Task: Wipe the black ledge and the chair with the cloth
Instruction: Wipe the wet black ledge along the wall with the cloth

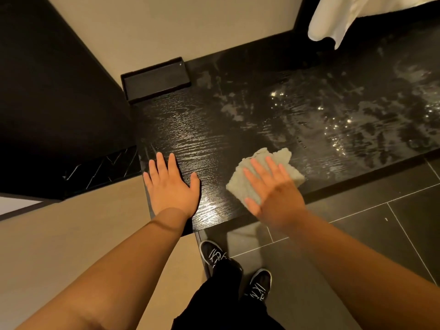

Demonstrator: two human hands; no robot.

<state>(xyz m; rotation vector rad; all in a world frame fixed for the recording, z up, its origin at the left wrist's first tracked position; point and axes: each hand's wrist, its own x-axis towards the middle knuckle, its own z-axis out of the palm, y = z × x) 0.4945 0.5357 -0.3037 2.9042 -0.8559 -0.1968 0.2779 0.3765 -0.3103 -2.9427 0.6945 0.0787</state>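
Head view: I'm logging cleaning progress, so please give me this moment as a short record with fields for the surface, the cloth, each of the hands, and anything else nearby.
surface: black ledge, wood-grained, with wet streaks and droplets toward the right
cloth: pale cloth, lying on the ledge near its front edge
right hand: right hand, fingers straight, pressing on the cloth
left hand: left hand, flat on the bare ledge left of the cloth, holding nothing
nearby: shallow black tray at the back left by the wall; white fabric hanging at upper right
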